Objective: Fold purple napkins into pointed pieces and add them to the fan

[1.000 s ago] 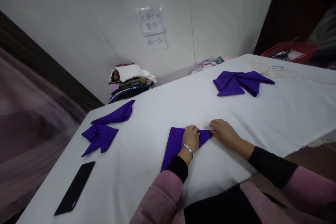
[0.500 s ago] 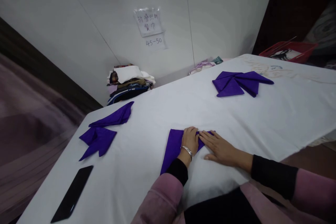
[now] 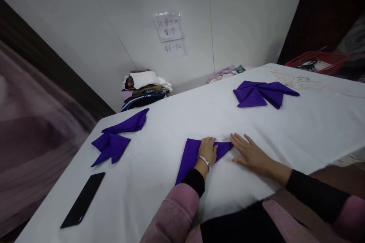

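A purple cloth napkin [image 3: 186, 157], folded to a pointed shape, lies flat on the white-covered table. My left hand [image 3: 208, 150], with a silver bracelet at the wrist, rests on the napkin's upper part, palm down; its fingers lie on the cloth and hide some of it. Its thumb is close to the fingers. At the napkin's right-hand tip is my right hand [image 3: 248, 153], open with fingers stretched out and the thumb apart. Its fingertips are at or just touching that tip; I cannot tell which.
Another folded purple napkin [image 3: 252, 97] lies at the back right, and purple folded cloths [image 3: 111, 148] lie at the left. A black phone-like slab [image 3: 84, 199] is near the left edge. Behind the table are piled clothes [image 3: 145, 87] and a red basket [image 3: 333, 66].
My right hand has slid right along the napkin's upper edge to its tip, away from my left hand. My left hand stays on the napkin. The view has shifted slightly.
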Available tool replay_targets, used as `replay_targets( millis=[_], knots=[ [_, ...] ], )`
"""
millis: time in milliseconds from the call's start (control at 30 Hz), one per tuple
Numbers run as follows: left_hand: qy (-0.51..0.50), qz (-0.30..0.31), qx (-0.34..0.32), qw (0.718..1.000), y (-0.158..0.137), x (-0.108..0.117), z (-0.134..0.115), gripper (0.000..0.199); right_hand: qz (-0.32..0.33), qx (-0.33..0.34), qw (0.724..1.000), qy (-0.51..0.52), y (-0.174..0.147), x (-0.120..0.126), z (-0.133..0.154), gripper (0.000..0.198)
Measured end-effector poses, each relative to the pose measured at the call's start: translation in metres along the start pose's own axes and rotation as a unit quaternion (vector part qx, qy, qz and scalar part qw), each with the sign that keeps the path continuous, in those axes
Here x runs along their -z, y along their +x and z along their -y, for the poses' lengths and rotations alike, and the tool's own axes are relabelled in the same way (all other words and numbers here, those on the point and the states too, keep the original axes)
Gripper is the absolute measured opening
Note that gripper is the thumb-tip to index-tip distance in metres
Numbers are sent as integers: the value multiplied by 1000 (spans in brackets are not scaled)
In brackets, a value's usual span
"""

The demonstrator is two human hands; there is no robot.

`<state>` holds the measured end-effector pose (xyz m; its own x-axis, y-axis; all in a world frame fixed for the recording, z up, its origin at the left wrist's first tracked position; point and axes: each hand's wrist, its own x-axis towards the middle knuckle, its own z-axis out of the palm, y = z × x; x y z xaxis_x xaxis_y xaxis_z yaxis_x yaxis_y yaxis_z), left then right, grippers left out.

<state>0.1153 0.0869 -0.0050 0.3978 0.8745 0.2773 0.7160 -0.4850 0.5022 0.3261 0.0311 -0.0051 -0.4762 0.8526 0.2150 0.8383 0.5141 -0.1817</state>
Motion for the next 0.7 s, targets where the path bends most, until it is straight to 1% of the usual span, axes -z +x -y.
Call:
replay_targets(
  millis=[100, 167, 233, 333, 400, 500, 567, 633, 700],
  knots=[
    [1, -7, 2, 1000, -1, -1, 2, 32, 7, 69, 997, 29, 12, -5, 27, 75],
    [-2, -13, 9, 1000, -2, -3, 3, 35, 13, 94, 994, 48, 20, -12, 36, 76],
    [-11, -18, 17, 1000, -3, -5, 4, 37, 21, 97, 994, 53, 26, -19, 37, 76],
    [-36, -21, 36, 998, -2, -6, 3, 38, 32, 96, 993, 54, 29, -25, 30, 75],
    [-86, -20, 67, 994, 1, -1, 4, 39, 33, 97, 993, 58, 29, -27, 27, 75],
    [-194, -30, 117, 973, 1, 19, 12, 36, 31, 94, 993, 58, 27, -29, 25, 73],
    [-227, -57, 128, 964, -8, 40, 23, 30, 27, 96, 994, 55, 26, -31, 24, 72],
    [-208, -88, 137, 965, -24, 62, 37, 25, 28, 100, 993, 50, 26, -33, 21, 72],
    [-161, -92, 157, 970, -48, 80, 51, 25, 37, 106, 992, 49, 28, -33, 15, 71]
  ],
)
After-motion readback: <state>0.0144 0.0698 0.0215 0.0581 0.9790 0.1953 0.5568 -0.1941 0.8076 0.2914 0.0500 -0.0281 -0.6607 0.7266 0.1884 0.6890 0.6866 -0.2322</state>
